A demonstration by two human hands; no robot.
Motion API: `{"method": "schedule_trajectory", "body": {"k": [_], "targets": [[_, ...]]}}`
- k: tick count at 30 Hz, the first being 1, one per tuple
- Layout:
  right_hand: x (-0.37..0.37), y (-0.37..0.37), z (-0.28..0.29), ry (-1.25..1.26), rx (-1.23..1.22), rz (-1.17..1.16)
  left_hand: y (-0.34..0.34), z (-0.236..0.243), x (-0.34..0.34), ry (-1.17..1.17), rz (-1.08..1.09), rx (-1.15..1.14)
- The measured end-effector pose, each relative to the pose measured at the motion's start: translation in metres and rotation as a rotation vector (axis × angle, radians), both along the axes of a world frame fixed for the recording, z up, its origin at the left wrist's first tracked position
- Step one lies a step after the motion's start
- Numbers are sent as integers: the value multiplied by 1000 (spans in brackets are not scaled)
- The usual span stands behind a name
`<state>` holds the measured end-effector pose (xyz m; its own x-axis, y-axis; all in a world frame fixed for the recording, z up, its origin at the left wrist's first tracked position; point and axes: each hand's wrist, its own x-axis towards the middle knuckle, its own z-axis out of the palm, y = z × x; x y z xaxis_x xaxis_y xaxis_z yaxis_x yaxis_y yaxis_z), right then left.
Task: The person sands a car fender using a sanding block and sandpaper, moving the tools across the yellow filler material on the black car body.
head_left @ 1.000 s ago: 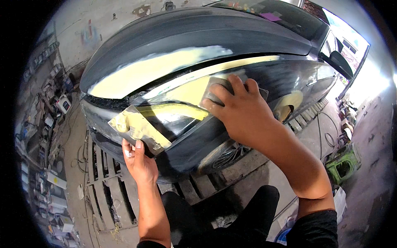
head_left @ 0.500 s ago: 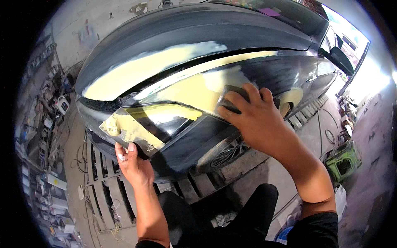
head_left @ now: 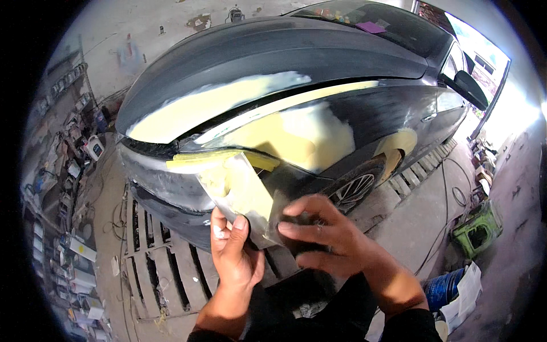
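Observation:
My left hand (head_left: 233, 245) pinches the lower edge of a flat mixing plate (head_left: 259, 227), thumb on top. Pale yellow body filler (head_left: 231, 179) is smeared over the plate's upper part. Close by on the right, my right hand (head_left: 336, 242) is blurred by motion, its fingers around a dark flat filler spreader (head_left: 302, 244) at the plate's lower right edge. Beyond both hands stands a dark grey car (head_left: 273, 48). Yellow filler covers a broad patch on its fender (head_left: 310, 142), and a long patch lies on the hood (head_left: 194, 111). Yellow tape (head_left: 199, 159) runs above the headlight.
Slatted pallets (head_left: 171, 273) lie under and before the car. To the right are a green crate-like frame (head_left: 476, 231), a blue bucket (head_left: 444, 288) and a hose (head_left: 447, 194) on the floor. Cluttered shelves and a white jug (head_left: 94, 147) stand left.
My right hand has come off the fender, down and back to the plate with the spreader. My left hand has brought the plate right and nearer. The view has shifted slightly.

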<state>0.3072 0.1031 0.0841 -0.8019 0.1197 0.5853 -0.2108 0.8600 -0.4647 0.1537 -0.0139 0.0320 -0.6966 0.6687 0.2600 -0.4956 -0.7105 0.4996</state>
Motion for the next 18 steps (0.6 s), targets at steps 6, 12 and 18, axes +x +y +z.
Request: {"method": "schedule_trajectory", "body": {"k": [6,12,18], "targets": [[-16,28,-3,-93,465,-448,-27,-2,-25,114,160,-21],[-73,44,28,-86,616,-849,-41,-27,-31,103,115,-63],[-97,26,15,-113,647,-890,-45,-39,-31,47,99,-78]]}}
